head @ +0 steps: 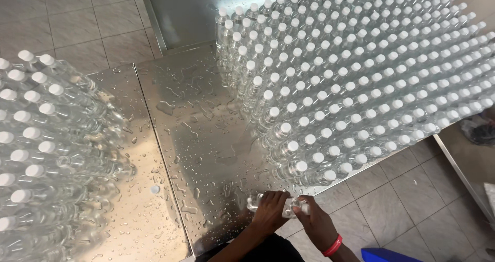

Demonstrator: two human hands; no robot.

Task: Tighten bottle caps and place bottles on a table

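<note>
At the near edge of a wet steel table (201, 138), both my hands hold one clear plastic bottle (289, 205) lying sideways. My left hand (269, 210) grips its left part. My right hand (315, 222), with a red wristband, wraps its right end, near the cap. The bottle is mostly hidden by my fingers.
A large block of upright clear bottles with white caps (356, 81) fills the table's right and far side. Another block of capped bottles (41, 138) stands on the left. A loose white cap (155, 189) lies on the wet steel. Tiled floor and a blue object (386, 255) lie below.
</note>
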